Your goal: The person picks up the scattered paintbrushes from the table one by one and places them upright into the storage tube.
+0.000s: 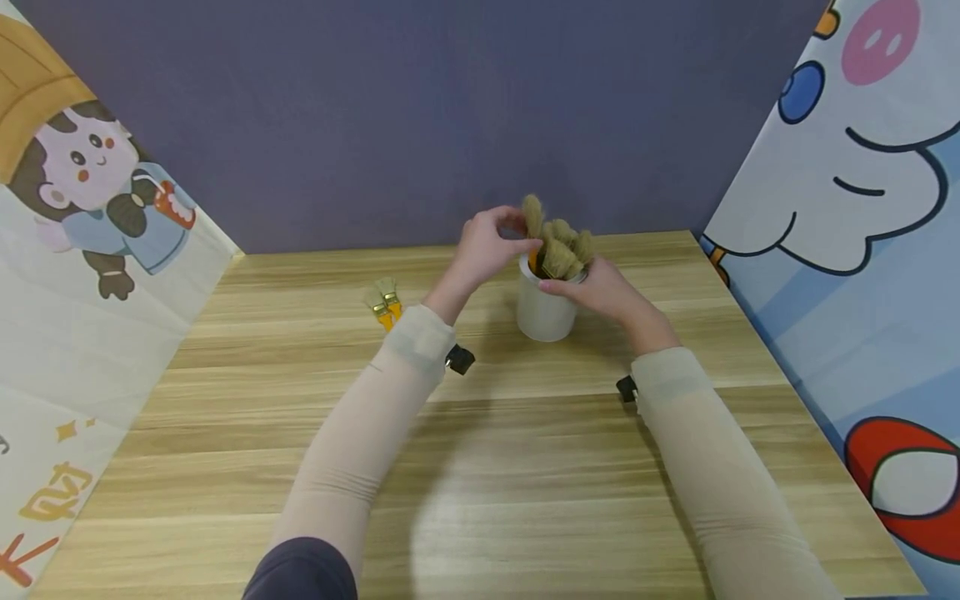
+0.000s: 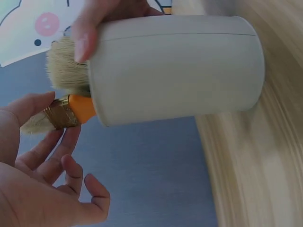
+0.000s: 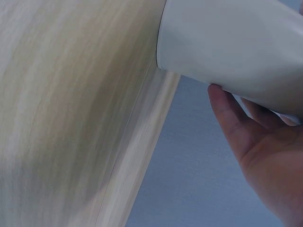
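A whitish cylindrical holder (image 1: pixel 546 312) stands upright near the back of the table, with several bristle brushes (image 1: pixel 564 250) bunched bristles-up in its mouth. My left hand (image 1: pixel 487 247) pinches one paintbrush (image 2: pixel 61 113) at its brass-coloured ferrule, between thumb and fingers. That brush's orange handle goes down past the rim, its lower part hidden inside. On the right side, my right hand (image 1: pixel 600 290) grips the holder near the top, thumb at the rim beside the bristles. In the right wrist view, the fingers of the right hand (image 3: pixel 274 156) lie along the holder's wall.
Two paintbrushes (image 1: pixel 386 304) with orange handles lie on the wooden table (image 1: pixel 517 500), left of the holder and partly behind the left forearm. A dark blue-grey panel (image 1: pixel 450 125) rises behind the table. Cartoon-printed sheets (image 1: pixel 847 192) flank both sides.
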`<state>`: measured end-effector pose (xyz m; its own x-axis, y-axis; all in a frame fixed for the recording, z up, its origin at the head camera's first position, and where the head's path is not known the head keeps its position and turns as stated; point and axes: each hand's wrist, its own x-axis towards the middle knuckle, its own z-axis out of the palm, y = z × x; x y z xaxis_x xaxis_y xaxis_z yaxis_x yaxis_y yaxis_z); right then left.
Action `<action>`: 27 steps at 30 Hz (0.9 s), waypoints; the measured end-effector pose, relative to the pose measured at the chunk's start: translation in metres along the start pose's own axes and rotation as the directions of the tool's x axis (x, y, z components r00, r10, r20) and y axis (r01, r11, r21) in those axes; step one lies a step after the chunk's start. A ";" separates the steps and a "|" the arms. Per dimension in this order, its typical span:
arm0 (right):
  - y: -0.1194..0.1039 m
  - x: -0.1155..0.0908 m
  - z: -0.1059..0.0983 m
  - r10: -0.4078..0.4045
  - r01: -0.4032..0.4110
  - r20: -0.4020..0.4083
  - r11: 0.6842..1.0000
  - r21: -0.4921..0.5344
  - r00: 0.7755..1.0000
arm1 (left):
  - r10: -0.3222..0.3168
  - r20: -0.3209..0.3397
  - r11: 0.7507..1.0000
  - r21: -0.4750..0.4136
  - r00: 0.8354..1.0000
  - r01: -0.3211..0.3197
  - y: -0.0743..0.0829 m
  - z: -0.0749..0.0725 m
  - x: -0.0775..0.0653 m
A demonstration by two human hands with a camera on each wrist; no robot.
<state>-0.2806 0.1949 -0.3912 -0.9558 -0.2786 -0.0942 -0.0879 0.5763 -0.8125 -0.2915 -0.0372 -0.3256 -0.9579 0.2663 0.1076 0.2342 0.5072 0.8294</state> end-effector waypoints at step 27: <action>0.002 0.003 0.001 -0.022 0.022 -0.002 0.999 0.026 1.000 | 0.034 0.088 0.988 0.146 0.996 -0.047 -0.024 0.021 0.004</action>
<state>-0.2831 0.1942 -0.3939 -0.9541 -0.2899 -0.0755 -0.1016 0.5502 -0.8288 -0.2970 -0.0312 -0.3561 -0.9309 0.3546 0.0873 0.3006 0.6083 0.7346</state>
